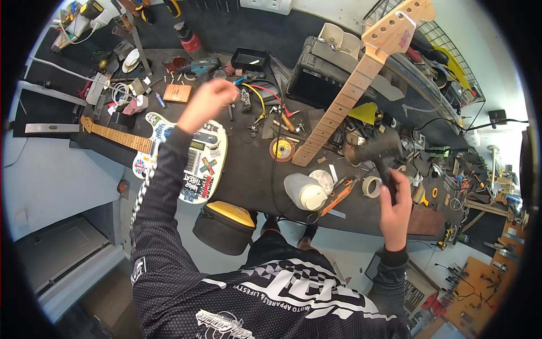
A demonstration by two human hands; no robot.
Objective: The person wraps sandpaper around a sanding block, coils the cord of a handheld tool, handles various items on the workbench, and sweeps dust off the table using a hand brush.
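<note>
Mallet [379, 151], dark and blurred, with a blunt, cylindrical head, is up above the right part of the desk [240, 183]. The right hand [397, 206] is closed round its slim, dark handle. Over on the left, the left hand [210, 100] is raised above the far edge of the guitar [195, 148], its fingers curled inward; blur hides how tightly, and I cannot tell whether it holds anything.

The guitar lies flat, its glossy white body curved and thick with printed stickers, its slender wooden neck reaching left. Right of centre, a loose neck [345, 100] slants from the desk toward the far right, with a browner fretted face and a smooth, pale headstock pierced by round holes. Near its lower end sits a flat, round disc [282, 150]. Nearer still are a cloudy, rounded bottle [297, 189], a slim orange tool [337, 198] and a ring of tape [371, 186]. Far left, a squarish, reddish-brown wooden block [178, 93] rests beside a teal-and-black drill [202, 66].
</note>
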